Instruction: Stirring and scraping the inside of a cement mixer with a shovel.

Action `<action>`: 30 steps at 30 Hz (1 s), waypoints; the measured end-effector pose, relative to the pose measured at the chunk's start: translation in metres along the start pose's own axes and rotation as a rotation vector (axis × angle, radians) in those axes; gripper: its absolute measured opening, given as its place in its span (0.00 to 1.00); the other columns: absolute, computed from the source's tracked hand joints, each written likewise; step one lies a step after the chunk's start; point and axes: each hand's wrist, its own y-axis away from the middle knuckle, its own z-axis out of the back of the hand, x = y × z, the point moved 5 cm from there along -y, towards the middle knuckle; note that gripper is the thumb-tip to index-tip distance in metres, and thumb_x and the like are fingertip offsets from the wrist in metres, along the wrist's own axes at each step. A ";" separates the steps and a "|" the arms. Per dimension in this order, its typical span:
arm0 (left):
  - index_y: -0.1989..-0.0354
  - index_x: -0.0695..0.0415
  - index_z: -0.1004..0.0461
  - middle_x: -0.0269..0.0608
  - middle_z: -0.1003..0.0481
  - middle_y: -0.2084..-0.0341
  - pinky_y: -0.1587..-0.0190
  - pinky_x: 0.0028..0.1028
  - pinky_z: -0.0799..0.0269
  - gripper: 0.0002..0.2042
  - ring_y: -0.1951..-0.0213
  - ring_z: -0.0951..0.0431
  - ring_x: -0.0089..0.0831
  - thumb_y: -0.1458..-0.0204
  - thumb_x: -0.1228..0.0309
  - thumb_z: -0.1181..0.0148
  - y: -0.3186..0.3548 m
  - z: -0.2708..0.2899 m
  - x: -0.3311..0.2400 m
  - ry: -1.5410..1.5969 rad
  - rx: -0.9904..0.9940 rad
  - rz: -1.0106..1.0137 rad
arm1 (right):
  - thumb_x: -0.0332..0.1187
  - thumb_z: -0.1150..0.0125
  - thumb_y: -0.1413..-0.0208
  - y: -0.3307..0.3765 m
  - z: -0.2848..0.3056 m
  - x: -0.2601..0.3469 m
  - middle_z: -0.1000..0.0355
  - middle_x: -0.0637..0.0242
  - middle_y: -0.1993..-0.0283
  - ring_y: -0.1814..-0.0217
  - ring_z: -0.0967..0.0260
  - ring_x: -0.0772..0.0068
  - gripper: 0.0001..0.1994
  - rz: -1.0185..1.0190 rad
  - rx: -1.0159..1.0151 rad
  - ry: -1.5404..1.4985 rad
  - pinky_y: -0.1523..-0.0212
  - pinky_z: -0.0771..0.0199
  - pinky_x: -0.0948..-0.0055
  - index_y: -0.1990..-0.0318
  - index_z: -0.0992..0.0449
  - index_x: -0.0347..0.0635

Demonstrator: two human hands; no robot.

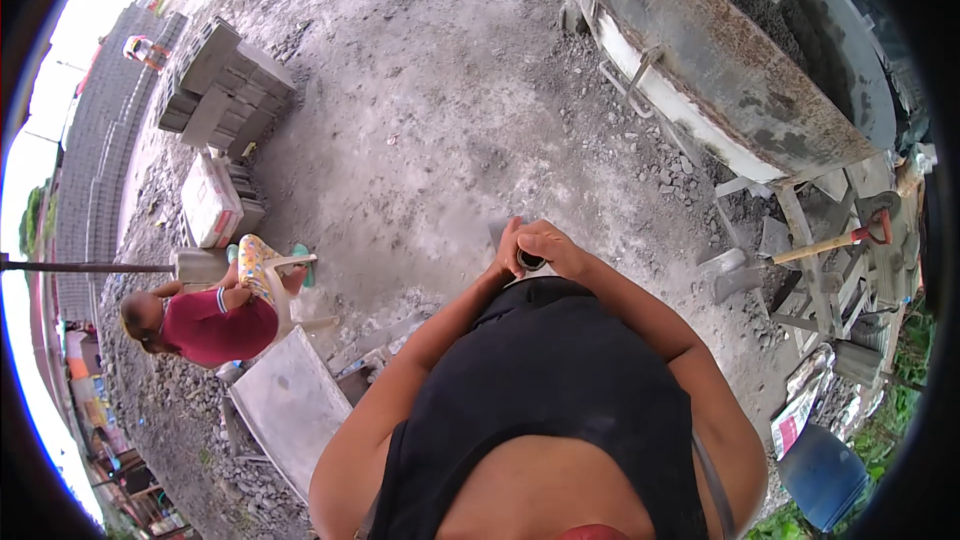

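Note:
In front of my waist, my left hand [509,244] and my right hand [556,246] are close together, both closed. They are wrapped around a handle with a dark, round end [531,261], which points up toward me. Just beyond my left fingers a small flat grey piece [496,229] shows. Whether it belongs to the same tool I cannot tell, since my hands cover what lies between. The rest of the handle is hidden below them.
A large rusty metal trough [720,60] stands on supports at the right, near a shovel [815,248] with a red grip. Concrete blocks [225,90] are stacked at the left. A person in a maroon shirt [225,325] sits beside a grey board [290,405]. A blue drum [825,478] lies lower right.

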 end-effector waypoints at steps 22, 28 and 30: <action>0.70 0.59 0.36 0.37 0.33 0.73 0.65 0.30 0.36 0.19 0.68 0.31 0.30 0.65 0.60 0.37 0.049 0.011 -0.026 -0.187 -0.022 -0.225 | 0.40 0.53 0.44 0.001 -0.035 -0.024 0.34 0.70 0.80 0.77 0.41 0.80 0.18 -0.154 0.134 0.071 0.74 0.40 0.78 0.79 0.28 0.35; 0.73 0.59 0.37 0.37 0.33 0.76 0.68 0.30 0.36 0.15 0.71 0.31 0.29 0.61 0.62 0.41 0.065 0.009 -0.029 -0.269 -0.034 -0.139 | 0.38 0.51 0.46 0.005 -0.045 -0.025 0.36 0.69 0.83 0.79 0.42 0.80 0.17 -0.043 0.209 0.219 0.76 0.41 0.78 0.79 0.29 0.34; 0.73 0.59 0.37 0.36 0.33 0.77 0.69 0.30 0.36 0.14 0.72 0.32 0.29 0.59 0.62 0.42 0.067 0.007 -0.028 -0.289 -0.024 -0.122 | 0.38 0.50 0.46 0.010 -0.048 -0.025 0.37 0.70 0.84 0.80 0.42 0.80 0.17 -0.096 0.183 0.144 0.76 0.41 0.79 0.80 0.29 0.34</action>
